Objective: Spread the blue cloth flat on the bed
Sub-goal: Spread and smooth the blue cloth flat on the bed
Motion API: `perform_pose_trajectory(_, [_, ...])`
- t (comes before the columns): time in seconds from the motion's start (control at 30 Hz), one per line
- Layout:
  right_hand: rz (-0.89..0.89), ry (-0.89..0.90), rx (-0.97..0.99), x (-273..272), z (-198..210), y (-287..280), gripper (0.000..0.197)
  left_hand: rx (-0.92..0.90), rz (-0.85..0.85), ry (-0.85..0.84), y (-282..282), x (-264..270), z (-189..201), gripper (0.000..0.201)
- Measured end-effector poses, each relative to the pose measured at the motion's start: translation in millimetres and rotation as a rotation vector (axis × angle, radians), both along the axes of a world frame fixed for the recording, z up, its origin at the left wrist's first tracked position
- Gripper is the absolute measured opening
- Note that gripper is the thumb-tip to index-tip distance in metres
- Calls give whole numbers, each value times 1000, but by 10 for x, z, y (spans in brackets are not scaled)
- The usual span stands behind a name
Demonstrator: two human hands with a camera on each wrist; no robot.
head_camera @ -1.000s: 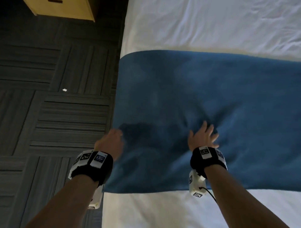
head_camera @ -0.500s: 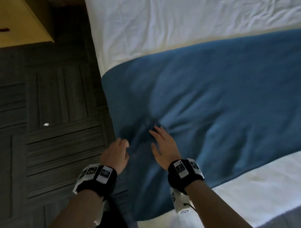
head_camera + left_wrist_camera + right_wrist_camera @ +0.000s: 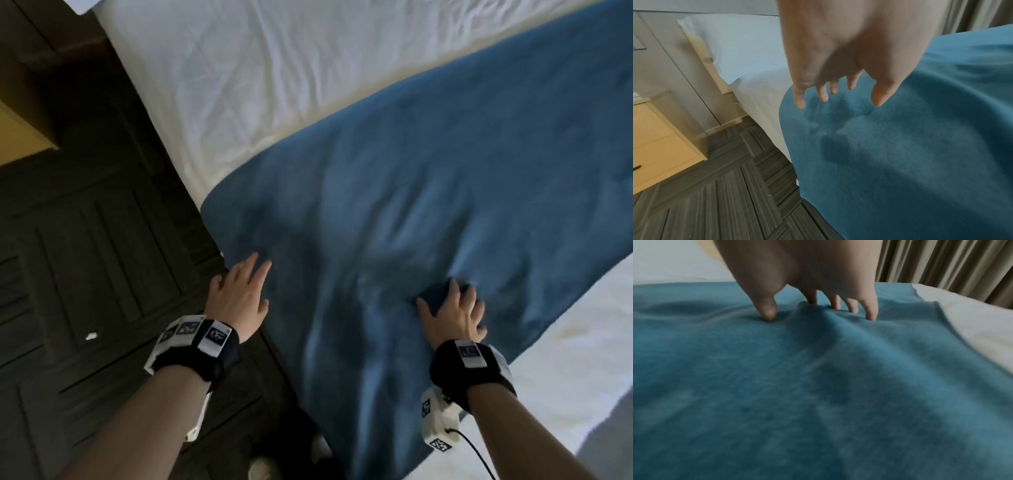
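Both palms down: left hand hovering over blue cloth edge, fingers spread; right hand pressing into it, fingers spread.

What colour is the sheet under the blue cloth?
White; the plain white bed sheet shows best in the head view.

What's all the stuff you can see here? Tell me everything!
Blue fleece cloth: one, blue, across the bed, rumpled.
White bed sheet: one, white, under the cloth.
White pillow: one, white, at bed's head.
Light wooden nightstand: one, yellowish, beside the bed.
Striped carpet floor: one, dark grey, beside the bed.
Pleated curtain: one, beige, beyond the bed.
Black wristbands: two, black, one per wrist.
Left hand: one, fingers straight, at the cloth's edge.
Right hand: one, fingertips pressing the cloth.
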State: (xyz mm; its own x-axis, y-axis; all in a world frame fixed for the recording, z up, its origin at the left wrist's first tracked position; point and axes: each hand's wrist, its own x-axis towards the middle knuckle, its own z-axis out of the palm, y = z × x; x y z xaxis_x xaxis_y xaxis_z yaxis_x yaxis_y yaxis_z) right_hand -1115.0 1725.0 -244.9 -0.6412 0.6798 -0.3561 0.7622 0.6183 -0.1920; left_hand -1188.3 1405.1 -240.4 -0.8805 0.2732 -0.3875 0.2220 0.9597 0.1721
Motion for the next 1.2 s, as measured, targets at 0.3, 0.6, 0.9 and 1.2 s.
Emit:
perform_pose_trajectory(0.3, [180,142,-21,-702,-172,-707,66,232,70,15,-11,-938,-38,53])
perform_pose_trajectory(0.6, [613,328,-315,-1251,-22,-1446,49,91,112,-20,-82,-1778,68,72])
perform_pose_trajectory(0.9, [22,3,21,-1373,-85,-828,66,281,278,-180,-172,-2326,-15,51])
perform_pose_trajectory(1.2, [-48,66,-13,-1804,-101,-2075,63,436,134,-219,-766,-2747,-87,22])
